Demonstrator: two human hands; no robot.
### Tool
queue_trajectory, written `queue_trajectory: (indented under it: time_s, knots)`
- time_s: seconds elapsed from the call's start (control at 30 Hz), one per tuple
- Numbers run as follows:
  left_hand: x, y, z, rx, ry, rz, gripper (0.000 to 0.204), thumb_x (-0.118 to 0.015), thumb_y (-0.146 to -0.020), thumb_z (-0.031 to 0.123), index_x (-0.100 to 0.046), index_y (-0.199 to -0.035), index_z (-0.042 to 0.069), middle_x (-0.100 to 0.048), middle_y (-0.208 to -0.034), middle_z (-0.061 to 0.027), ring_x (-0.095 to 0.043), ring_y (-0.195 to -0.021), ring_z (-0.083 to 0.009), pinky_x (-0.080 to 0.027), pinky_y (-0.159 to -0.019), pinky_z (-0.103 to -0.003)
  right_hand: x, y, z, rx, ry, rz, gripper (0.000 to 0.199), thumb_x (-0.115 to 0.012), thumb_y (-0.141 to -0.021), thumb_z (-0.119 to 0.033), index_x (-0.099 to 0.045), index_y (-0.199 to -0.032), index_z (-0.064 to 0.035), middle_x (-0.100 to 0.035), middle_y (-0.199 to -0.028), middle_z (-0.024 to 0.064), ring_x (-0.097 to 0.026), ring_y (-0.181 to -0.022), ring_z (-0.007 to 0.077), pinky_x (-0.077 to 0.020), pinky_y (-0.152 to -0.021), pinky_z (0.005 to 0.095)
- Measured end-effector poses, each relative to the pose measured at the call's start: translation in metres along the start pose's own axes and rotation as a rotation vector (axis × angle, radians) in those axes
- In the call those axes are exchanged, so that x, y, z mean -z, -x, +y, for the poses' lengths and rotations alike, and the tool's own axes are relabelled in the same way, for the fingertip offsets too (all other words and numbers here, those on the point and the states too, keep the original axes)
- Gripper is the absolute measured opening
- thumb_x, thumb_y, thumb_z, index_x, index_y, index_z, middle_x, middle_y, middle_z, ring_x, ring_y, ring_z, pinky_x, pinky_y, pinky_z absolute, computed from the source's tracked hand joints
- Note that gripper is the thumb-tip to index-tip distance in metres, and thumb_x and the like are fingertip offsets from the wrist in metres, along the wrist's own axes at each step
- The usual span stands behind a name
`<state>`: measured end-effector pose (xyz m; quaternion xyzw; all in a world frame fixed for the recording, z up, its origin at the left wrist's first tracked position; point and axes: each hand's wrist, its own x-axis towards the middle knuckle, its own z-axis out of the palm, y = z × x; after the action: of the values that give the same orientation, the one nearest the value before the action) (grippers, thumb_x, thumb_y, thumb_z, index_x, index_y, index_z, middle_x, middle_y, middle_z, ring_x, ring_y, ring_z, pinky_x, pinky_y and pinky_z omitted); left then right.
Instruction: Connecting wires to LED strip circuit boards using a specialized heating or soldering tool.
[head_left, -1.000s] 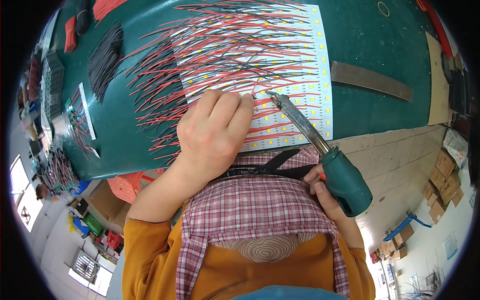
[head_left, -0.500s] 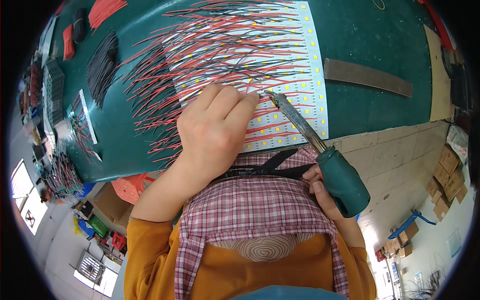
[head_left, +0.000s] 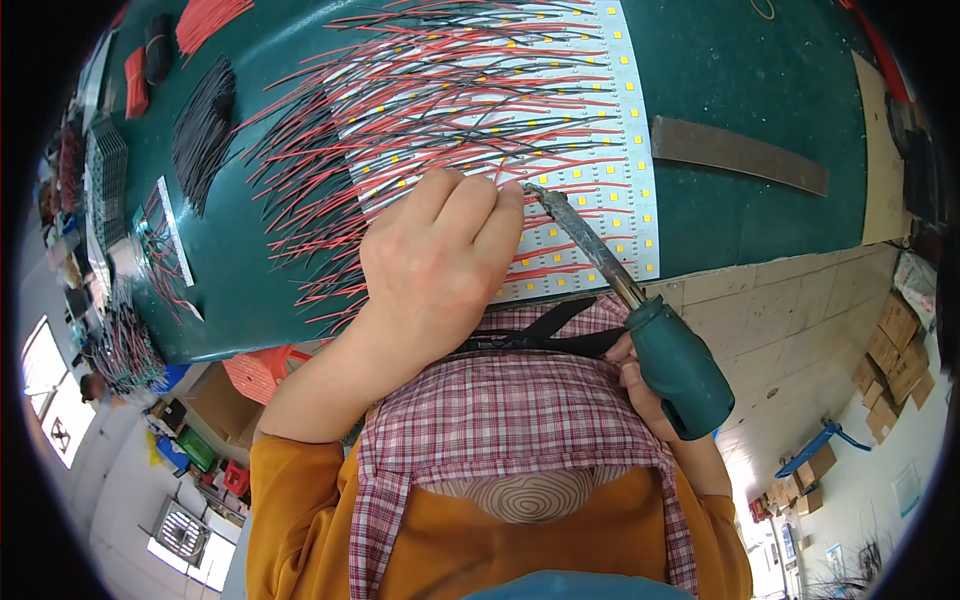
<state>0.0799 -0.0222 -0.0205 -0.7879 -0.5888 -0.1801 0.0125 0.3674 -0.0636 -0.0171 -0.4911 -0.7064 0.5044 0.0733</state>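
Head view, right hand (head_left: 640,385) gripping soldering iron (head_left: 640,305) – teal handle, blackened tip, left hand (head_left: 435,265) curled on white LED strips (head_left: 600,130)

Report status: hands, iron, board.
Left hand fingers down on the white LED strip panel, pinching at a wire. Right hand grips the green-handled soldering iron, tip at the left fingertips. Red and black wires crowd the panel.

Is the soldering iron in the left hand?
No, the right hand grips the green-handled soldering iron, while the left hand presses down on the LED strips.
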Motion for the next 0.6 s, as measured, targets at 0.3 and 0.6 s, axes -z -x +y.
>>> queue_trajectory:
  time_s: [0.3, 0.6]
  knots:
    - [0.008, -0.006, 0.007, 0.062, -0.029, -0.058, 0.024, -0.071, -0.072, 0.007, -0.074, -0.096, 0.008, -0.063, -0.082, 0.0005, -0.061, -0.076, -0.0167, -0.049, -0.057, -0.029, 0.007, 0.002, -0.006, -0.009, -0.007, -0.061, 0.026, -0.066, -0.095, -0.018, -0.059, -0.114, -0.0018, -0.065, -0.094, 0.0063, -0.059, -0.074, 0.0108, -0.0513, -0.069, 0.0279]
    - [0.005, -0.007, -0.002, 0.058, 0.098, -0.034, 0.026, -0.067, -0.07, 0.008, -0.07, -0.096, 0.006, -0.058, -0.086, -0.0029, -0.059, -0.08, -0.0203, -0.05, -0.059, -0.031, 0.002, 0.006, 0.005, -0.049, -0.358, 0.064, 0.03, -0.063, -0.097, -0.02, -0.055, -0.121, -0.004, -0.063, -0.097, 0.0067, -0.057, -0.075, 0.0098, -0.0504, -0.071, 0.0268]
